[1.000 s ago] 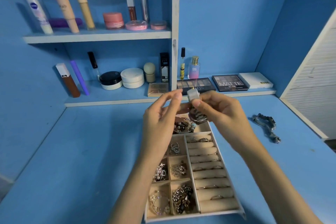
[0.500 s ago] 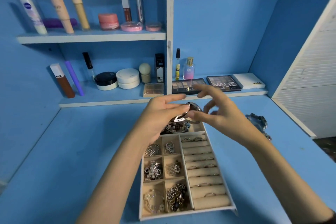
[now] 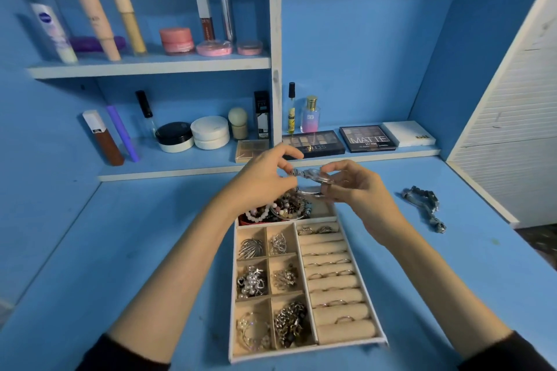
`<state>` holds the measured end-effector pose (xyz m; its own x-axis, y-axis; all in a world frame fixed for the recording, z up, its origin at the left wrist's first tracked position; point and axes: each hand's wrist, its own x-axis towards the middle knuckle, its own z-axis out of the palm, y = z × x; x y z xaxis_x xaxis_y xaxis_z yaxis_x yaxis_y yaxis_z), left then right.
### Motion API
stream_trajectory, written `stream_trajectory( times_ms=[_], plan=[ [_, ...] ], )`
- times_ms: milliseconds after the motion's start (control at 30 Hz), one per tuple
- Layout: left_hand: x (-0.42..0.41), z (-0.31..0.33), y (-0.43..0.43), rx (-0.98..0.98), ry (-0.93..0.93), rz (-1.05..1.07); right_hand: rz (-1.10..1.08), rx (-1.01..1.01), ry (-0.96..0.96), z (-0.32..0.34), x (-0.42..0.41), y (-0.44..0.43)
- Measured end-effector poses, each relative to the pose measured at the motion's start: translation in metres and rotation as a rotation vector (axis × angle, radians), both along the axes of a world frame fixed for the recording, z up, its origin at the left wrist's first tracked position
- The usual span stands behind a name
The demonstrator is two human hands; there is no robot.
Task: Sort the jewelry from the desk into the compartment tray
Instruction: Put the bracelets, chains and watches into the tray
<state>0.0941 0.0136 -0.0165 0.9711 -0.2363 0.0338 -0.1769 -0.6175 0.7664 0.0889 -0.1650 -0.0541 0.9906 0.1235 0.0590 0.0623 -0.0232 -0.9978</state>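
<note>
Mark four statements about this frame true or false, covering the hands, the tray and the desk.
1. The left hand and right hand both pinch a silver watch above the far compartment of the tray. True.
2. All jewelry is already inside the tray. False: a silver link band lies on the desk, right of it.
3. The ring rolls fill the tray's right side. True.
4. The far compartment is empty. False: beaded bracelets lie in it.
</note>
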Motion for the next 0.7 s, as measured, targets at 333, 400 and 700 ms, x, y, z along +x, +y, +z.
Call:
stream_trajectory(
  times_ms=[333,400,700],
  plan=[
    [0.007,-0.019,0.003,0.488,-0.169,-0.168,0.002,-0.798,-0.421,-0.021,-0.007,-0.003],
    [0.006,-0.02,0.005,0.517,-0.192,-0.168,0.012,-0.846,-0.431,-0.022,-0.008,-0.002],
    [-0.003,-0.03,0.01,0.568,-0.31,-0.141,-0.04,-0.936,-0.533,-0.022,-0.005,0.001]
  ],
)
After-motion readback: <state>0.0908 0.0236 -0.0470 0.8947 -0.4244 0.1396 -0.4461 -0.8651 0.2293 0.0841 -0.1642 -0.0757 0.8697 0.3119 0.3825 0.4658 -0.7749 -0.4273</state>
